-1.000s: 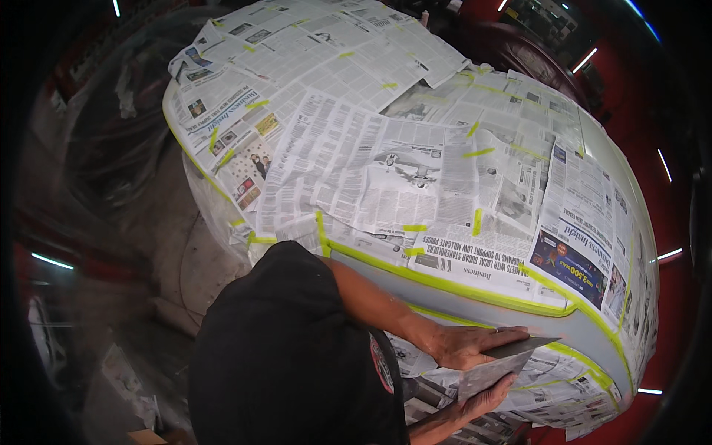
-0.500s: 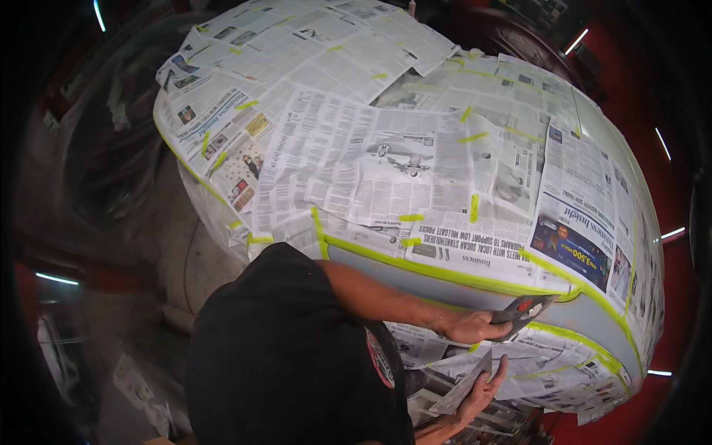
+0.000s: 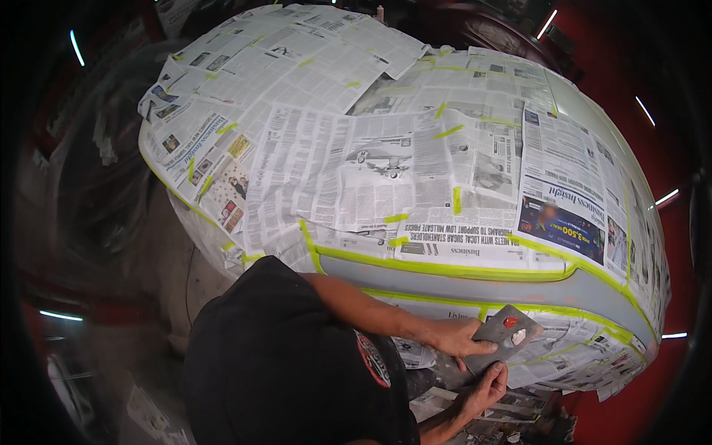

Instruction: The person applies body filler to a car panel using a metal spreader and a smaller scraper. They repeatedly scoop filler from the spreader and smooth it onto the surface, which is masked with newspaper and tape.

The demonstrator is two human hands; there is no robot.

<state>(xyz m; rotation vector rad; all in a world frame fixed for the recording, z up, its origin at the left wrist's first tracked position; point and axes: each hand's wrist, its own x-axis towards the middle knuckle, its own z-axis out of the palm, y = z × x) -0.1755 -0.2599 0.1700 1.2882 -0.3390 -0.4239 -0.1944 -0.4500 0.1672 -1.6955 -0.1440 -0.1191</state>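
My left hand point(image 3: 458, 340) grips a flat grey metal plate point(image 3: 497, 334) by its lower left part. On the plate lie a small red blob point(image 3: 509, 322) and a pale lump of paste point(image 3: 518, 337). My right hand point(image 3: 487, 389) is closed in a pinch at the plate's lower edge; what its fingertips hold is unclear. Both are beside the car body, where a grey strip point(image 3: 452, 283) runs between edges of yellow-green tape point(image 3: 445, 269), with newspaper sheets point(image 3: 356, 170) above and below it.
The car's white curved panel point(image 3: 582, 111) shows at the right edge of the newspapers. Clear plastic sheeting point(image 3: 96, 156) hangs at the left. Red walls point(image 3: 608, 59) with light tubes point(image 3: 644, 110) surround the car. A dark red vehicle point(image 3: 493, 33) stands behind.
The grey plate has turned and lowered, now showing its red and pale blobs to the camera. The flat spreader seen in my right hand earlier is no longer clearly visible.
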